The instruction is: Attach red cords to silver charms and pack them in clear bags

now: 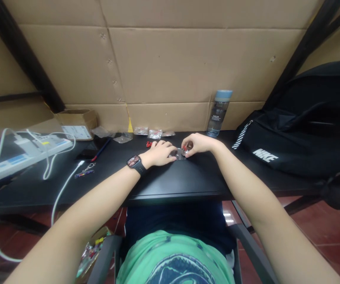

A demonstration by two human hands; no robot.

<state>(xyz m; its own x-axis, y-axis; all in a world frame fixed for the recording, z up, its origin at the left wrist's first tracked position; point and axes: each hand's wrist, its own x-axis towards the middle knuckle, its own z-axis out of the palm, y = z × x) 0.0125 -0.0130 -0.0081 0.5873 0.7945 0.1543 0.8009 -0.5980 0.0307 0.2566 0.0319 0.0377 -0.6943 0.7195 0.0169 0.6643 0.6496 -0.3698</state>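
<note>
My left hand (160, 153), a dark watch (134, 161) on its wrist, rests low over the black desk. Its thumb and forefinger close on the near edge of a small clear plastic bag (181, 154). At the bag's other end, the fingers of my right hand (196, 144) are pinched on a small red piece (185, 148); its exact kind is too small to make out. More small red pieces (149, 144) lie just beyond my left fingers. Several filled clear packets (155, 134) sit farther back along the cardboard wall.
A water bottle (218, 113) stands at the back, beside a black backpack (303, 130) on the right. To the left are a cardboard box (77, 123), a power strip (24, 159) with white cables, a red-and-blue pen (101, 150) and a keyring (85, 172). The desk's front edge (175, 196) is close to my body.
</note>
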